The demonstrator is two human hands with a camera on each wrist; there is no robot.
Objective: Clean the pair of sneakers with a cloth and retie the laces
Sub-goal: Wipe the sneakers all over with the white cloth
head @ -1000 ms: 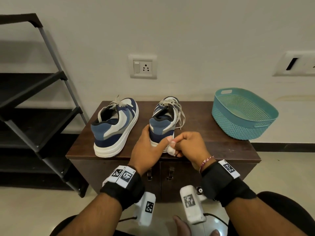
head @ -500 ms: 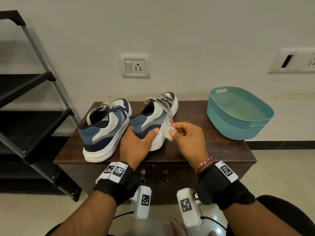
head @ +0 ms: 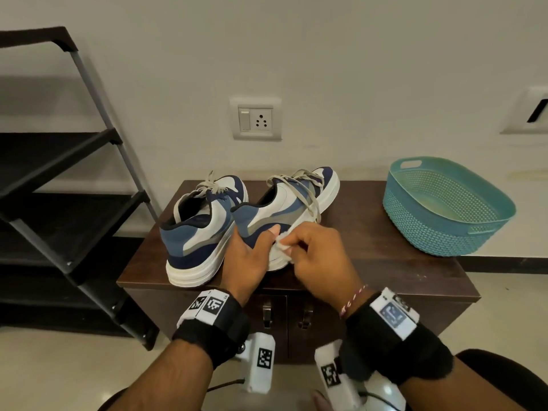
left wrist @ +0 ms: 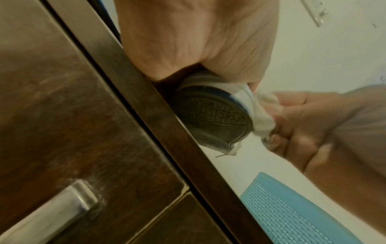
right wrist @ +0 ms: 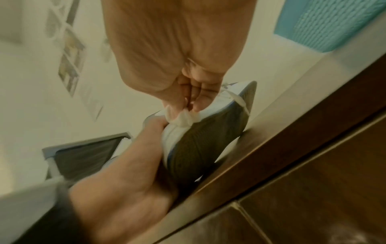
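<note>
The left hand has tipped the right-hand sneaker up on the cabinet, gripping its heel, while the right hand pinches the cloth against its sole edge, so wiping is underway.

The right hand covers most of the white cloth, only a crumpled edge peeking out past the fingers. The left hand hides the heel of the right sneaker, and its fingertips vanish behind the shoe. The right wrist view is smeared with blur, the wall beyond unreadable. The black rack runs off the left edge, and the wall plate is cut by the right.
</note>
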